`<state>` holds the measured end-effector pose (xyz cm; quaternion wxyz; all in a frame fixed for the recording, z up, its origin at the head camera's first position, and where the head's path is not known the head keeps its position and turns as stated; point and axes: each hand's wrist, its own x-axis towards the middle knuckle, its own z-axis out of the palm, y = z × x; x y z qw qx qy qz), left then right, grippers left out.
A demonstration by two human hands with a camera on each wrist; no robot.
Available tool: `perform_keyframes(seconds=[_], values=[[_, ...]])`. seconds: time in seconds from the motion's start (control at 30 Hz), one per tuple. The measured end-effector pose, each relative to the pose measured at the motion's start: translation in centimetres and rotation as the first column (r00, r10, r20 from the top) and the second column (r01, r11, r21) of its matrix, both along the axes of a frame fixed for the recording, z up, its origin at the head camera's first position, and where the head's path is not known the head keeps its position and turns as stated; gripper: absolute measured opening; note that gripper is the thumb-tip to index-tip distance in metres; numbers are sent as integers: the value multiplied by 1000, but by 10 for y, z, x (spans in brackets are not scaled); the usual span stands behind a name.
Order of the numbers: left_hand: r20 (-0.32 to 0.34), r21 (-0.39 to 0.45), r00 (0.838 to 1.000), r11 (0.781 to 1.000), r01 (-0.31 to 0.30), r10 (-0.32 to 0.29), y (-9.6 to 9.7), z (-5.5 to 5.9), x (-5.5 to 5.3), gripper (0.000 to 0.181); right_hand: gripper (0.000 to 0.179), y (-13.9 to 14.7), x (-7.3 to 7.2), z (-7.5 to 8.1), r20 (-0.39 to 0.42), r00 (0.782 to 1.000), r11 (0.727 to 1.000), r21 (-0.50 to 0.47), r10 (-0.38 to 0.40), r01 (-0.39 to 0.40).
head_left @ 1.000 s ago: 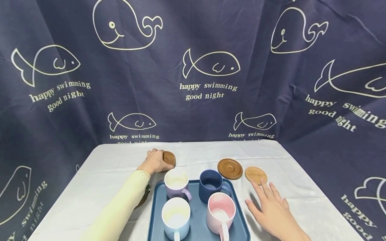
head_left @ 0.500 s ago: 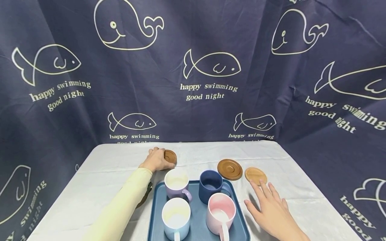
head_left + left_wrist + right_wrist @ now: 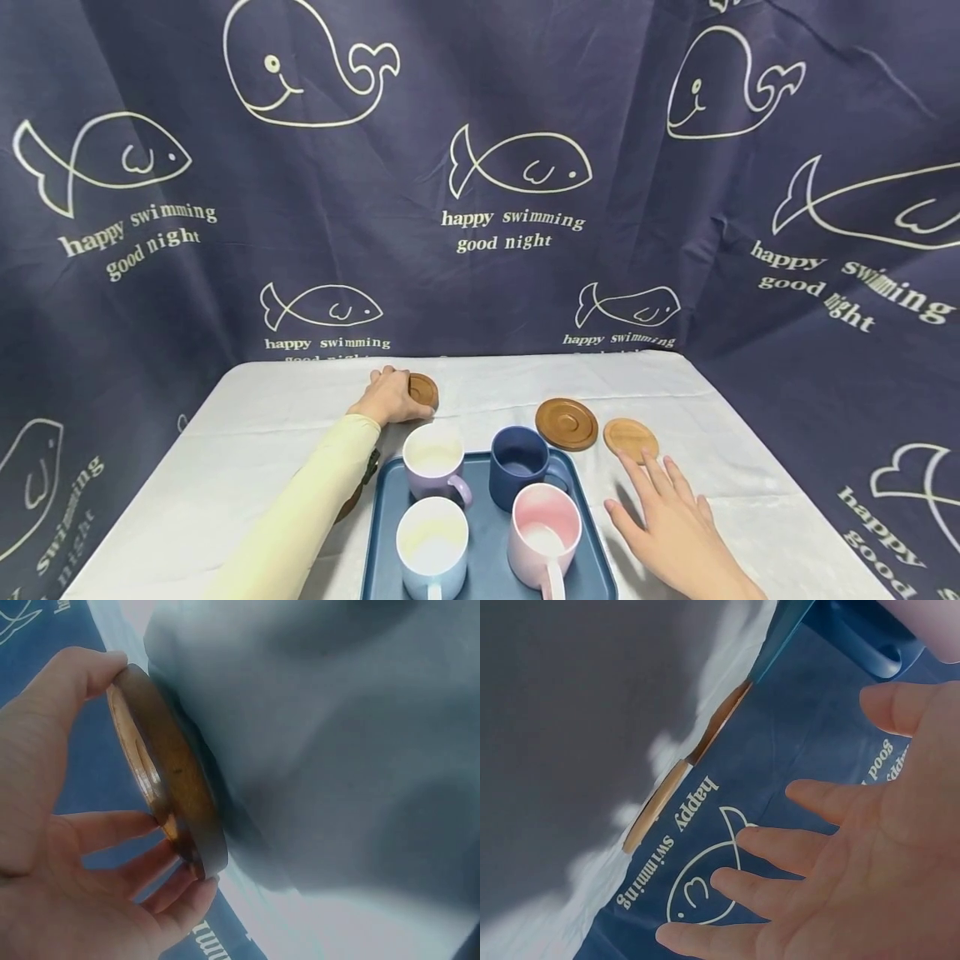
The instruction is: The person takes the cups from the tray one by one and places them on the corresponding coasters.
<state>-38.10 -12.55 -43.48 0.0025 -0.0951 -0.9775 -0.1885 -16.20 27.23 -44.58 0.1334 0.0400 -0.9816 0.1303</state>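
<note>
My left hand (image 3: 390,398) grips a round brown wooden coaster (image 3: 424,392) at the table's back left. In the left wrist view, thumb and fingertips span the coaster (image 3: 169,769) at opposite edges, and it leans steeply close to the cloth. Across the table, my right hand (image 3: 675,529) hovers with fingers spread, holding nothing. Its fingertips overlap the near rim of a light wooden coaster (image 3: 632,439) in the head view. The right wrist view shows the right palm (image 3: 847,862) well apart from that coaster (image 3: 656,806). A darker grooved coaster (image 3: 566,423) lies flat beside the light one.
Between the hands is a blue tray (image 3: 480,533) bearing a purple mug (image 3: 423,479), a navy mug (image 3: 513,479), a light blue mug (image 3: 432,562) and a pink mug (image 3: 536,554). A brown disc (image 3: 348,504) shows partly behind the left forearm. A printed curtain (image 3: 480,317) surrounds the table.
The left hand and its coaster have shifted very slightly up and to the right, then held steady. The right hand stays about in place; the head view has moved a little.
</note>
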Motion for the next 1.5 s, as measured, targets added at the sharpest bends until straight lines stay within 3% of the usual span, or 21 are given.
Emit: perform_keyframes(seconds=[0.5,1.07,1.5], values=[[47,-10,999,1000,-11,11,3,-7,-4,65,72,0,-1,-2,2,1000,1000,2,-3,3],[94,-2,995,1000,-17,17,7,-3,-4,76,71,2,0,-1,-3,1000,1000,4,2,-2],[81,-16,997,1000,-6,7,10,-1,-3,62,71,4,0,-4,0,1000,1000,4,-2,2]])
